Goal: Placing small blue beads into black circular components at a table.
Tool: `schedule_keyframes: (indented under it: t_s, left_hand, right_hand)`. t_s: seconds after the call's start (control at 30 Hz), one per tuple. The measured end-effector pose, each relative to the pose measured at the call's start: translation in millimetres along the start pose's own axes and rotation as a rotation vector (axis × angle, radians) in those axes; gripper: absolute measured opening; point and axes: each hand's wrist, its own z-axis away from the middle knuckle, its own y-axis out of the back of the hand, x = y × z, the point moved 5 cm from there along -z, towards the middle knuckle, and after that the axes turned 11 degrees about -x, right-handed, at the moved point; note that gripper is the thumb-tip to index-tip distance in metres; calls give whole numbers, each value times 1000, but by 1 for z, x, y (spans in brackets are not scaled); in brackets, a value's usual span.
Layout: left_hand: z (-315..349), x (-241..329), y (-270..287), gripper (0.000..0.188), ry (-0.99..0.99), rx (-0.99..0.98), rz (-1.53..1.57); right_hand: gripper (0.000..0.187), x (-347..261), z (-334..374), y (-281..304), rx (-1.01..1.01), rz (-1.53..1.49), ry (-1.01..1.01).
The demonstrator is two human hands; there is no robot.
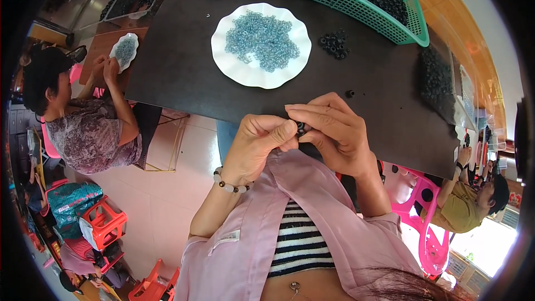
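Note:
My left hand [257, 144] and my right hand [336, 131] meet just off the near edge of the table, both closed around one small black ring-like part [301, 129]. The left thumb and forefinger pinch it from one side, while the right fingers and thumb close on it from the other. Much of the part is covered by fingertips. Beyond the hands, a white wavy-rimmed plate [221, 62] bears a heap of small clear bluish rings [262, 39]. A loose pile of similar black parts [335, 43] lies right of the plate, and a single black part [350, 93] sits nearer to me.
A green plastic basket [356, 14] full of black parts stands at the far right of the dark table [173, 72]. A bag of black parts [436, 83] lies on the right. One person [92, 117] works at the left, another [471, 203] at the right, beside a pink stool [426, 223].

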Motion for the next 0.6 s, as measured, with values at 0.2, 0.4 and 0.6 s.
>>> schedule_keyframes:
  t_s: [0.2,0.4,0.6]
  left_hand:
    - [1,-12,-1,28,15,-31,177]
    - [0,-13,0,22,24,-16,184]
    - [0,-9,-3,28,-3,-10,111]
  right_hand:
    - [31,9,3,-9,55,-306,-70]
    - [29,12,6,-14,114,-428,-111]
    - [28,10,5,-10,91,-394,-102]
